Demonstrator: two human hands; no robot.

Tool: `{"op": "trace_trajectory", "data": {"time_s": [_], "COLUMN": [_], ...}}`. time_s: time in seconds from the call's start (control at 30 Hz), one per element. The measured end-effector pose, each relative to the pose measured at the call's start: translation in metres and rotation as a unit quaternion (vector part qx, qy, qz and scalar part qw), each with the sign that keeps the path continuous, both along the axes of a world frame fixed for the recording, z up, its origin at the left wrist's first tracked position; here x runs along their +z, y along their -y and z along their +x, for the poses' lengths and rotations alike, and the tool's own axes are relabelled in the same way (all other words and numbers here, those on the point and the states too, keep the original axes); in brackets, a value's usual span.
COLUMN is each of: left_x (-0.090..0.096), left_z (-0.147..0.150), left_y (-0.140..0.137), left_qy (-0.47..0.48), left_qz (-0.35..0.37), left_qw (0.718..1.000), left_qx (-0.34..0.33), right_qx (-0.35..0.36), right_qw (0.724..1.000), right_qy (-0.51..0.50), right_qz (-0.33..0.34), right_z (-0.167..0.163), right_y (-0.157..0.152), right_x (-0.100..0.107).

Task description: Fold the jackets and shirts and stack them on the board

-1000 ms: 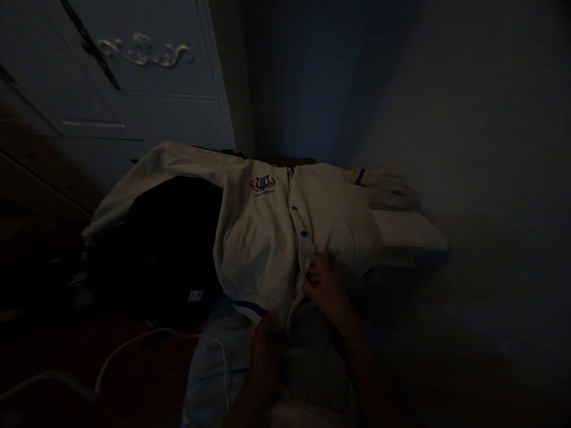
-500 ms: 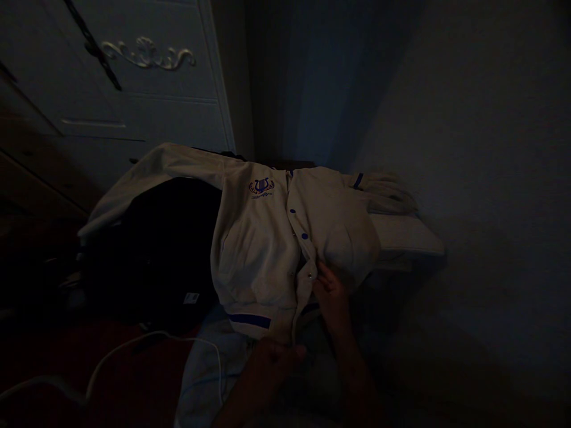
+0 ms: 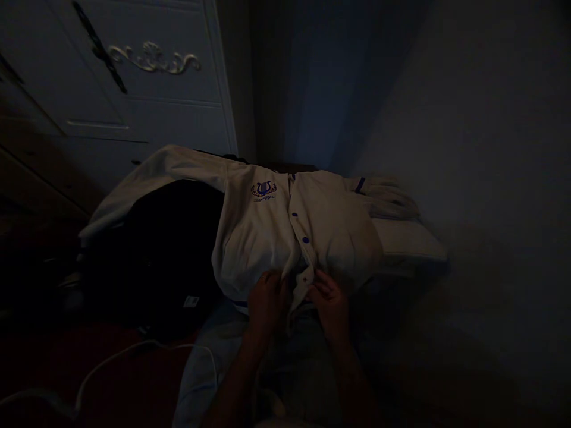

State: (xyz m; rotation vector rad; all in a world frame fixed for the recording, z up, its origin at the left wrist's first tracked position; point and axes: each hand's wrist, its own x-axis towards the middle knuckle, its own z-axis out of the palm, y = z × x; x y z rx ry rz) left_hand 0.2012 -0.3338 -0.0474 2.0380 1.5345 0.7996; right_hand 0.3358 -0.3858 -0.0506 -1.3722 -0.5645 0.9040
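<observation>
A white jacket [image 3: 339,220] with blue snap buttons, blue trim and an embroidered lyre badge [image 3: 263,189] lies spread out in front of me. My left hand [image 3: 267,297] is closed on the left front edge of the jacket, a little above the hem. Across the opening, my right hand [image 3: 328,297] pinches the right front edge beside a snap. The upper snaps look done up, while the front gapes between my hands. One sleeve stretches out to the left; the other is folded at the right. Dim light hides the fingertips partly.
A black item [image 3: 173,249] with a small white label lies left under the sleeve. A white cable [image 3: 111,359] runs over the red floor covering [image 3: 138,398]. Behind stands a white cabinet [image 3: 173,119]; a wall [image 3: 499,178] is at right.
My left hand has moved up from below the hem to the left front edge of the jacket. My right hand stays on the right edge, its fingers slightly shifted.
</observation>
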Motion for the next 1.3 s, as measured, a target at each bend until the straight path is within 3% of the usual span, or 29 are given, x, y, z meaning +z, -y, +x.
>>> {"op": "trace_trajectory", "data": {"time_s": [0.1,0.2,0.37,0.57,0.87,1.1,1.3], "left_x": [0.001,0.008,0.026,0.041,0.037,0.035,0.04], "left_z": [-0.004,-0.005,0.008,0.019,0.017,0.019,0.018], "left_y": [-0.001,0.002,0.014,0.019,0.023,0.025,0.024], "left_qy": [0.139,0.27,0.348,0.339,0.33,0.287,0.202], "left_qz": [-0.031,-0.098,-0.121,-0.089,-0.052,0.002,0.092], "left_qw": [0.99,0.958,0.928,0.936,0.943,0.958,0.975], "left_qx": [-0.017,-0.002,0.049,0.023,0.001,-0.005,-0.034], "right_qx": [-0.02,-0.039,-0.037,-0.065,-0.086,-0.085,-0.072], "right_qw": [1.0,0.999,0.997,0.994,0.993,0.986,0.969], "right_qy": [0.015,0.022,0.061,0.089,0.084,0.141,0.236], "right_qz": [-0.011,-0.013,0.012,0.014,0.011,0.015,0.014], "right_z": [-0.002,-0.007,-0.016,-0.018,-0.025,-0.025,-0.021], "right_y": [0.001,0.001,0.002,0.005,0.006,0.006,0.008], "right_x": [0.004,0.01,0.019,0.027,0.033,0.033,0.029]}}
